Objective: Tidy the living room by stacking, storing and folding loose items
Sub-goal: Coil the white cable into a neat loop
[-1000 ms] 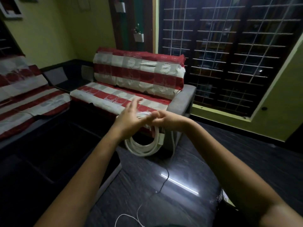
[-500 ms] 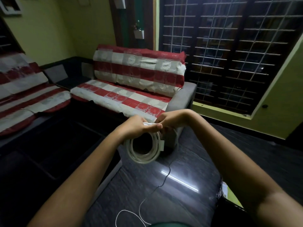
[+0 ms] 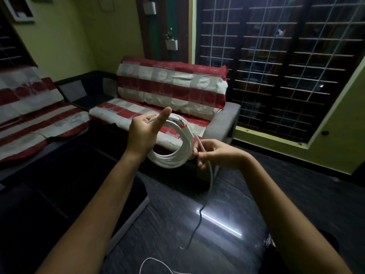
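Note:
A coil of white cable (image 3: 175, 153) hangs in the air in front of me, over the sofa's front edge. My left hand (image 3: 142, 133) holds the coil at its upper left, fingers curled through the loops and thumb pointing up. My right hand (image 3: 215, 153) pinches the loose strand of the cable (image 3: 211, 175) at the coil's right side. From there the strand drops down and trails across the dark floor to a loop near the bottom edge.
A sofa with a red-and-white striped cover (image 3: 169, 89) stands straight ahead, with a second covered seat (image 3: 31, 113) at the left. A dark low table (image 3: 59, 194) lies at lower left. A barred window (image 3: 276, 60) fills the right wall. The glossy dark floor (image 3: 197, 224) reflects a light.
Both hands rose and drew apart. The left hand turned the coil up with its thumb out; the right hand moved right and down, now pinching the loose strand beside the coil.

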Motion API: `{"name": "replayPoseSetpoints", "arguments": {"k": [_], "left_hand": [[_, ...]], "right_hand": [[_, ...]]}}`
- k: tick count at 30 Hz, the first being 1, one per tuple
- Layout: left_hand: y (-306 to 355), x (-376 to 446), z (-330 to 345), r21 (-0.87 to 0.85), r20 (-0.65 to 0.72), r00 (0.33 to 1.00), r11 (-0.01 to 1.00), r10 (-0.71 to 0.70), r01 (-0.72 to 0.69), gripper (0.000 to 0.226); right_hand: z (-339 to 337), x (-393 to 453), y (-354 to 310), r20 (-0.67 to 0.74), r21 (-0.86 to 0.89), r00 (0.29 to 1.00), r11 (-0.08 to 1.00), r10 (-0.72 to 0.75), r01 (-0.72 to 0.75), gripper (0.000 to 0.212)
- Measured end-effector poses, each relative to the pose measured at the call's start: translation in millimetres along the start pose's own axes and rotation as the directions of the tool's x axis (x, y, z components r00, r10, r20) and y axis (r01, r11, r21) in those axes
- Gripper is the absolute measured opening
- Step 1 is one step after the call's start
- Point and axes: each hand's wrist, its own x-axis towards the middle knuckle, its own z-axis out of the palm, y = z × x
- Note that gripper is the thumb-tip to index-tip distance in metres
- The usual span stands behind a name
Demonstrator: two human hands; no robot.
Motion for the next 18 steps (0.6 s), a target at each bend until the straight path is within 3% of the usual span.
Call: {"name": "replayPoseSetpoints", "arguments": {"k": [3,6,10,12,14,16,18], "left_hand": [[9,3,6,-0.175,-0.12,0.988,0.982,-0.093,0.071,0.059],[18,5,15,-0.341,-0.259,0.946,0.935,-0.195,0.099,0.054],[25,1,31,-0.43,-0.388,0.864,0.892,-0.32,0.138,0.05],[22,-5,42,-0.483,-0.407,0.836,0.864,-0.367,0.144,0.047],[16,-15,54,-0.53,-0.43,0.808,0.837,-0.403,0.136,0.048],[6,-26,66,-0.527,-0.433,0.811,0.84,-0.393,0.126,0.049],[-2,-38,73,-0.536,-0.437,0.806,0.835,-0.399,0.123,0.046]], "right_hand": [[12,2,-1,-0.048,-0.002,0.998,0.999,-0.034,0.034,0.09],[28,5,2,-0.117,0.002,0.981,0.987,-0.157,0.158,0.085],[63,17,15,-0.452,0.017,0.82,0.916,-0.352,0.402,0.08],[80,25,22,-0.543,0.04,0.746,0.876,-0.385,0.481,0.082],[95,30,25,-0.616,0.074,0.678,0.828,-0.401,0.556,0.07],[103,34,24,-0.716,0.138,0.608,0.784,-0.343,0.605,0.04],[102,38,24,-0.796,0.145,0.537,0.774,-0.278,0.616,0.024]]}}
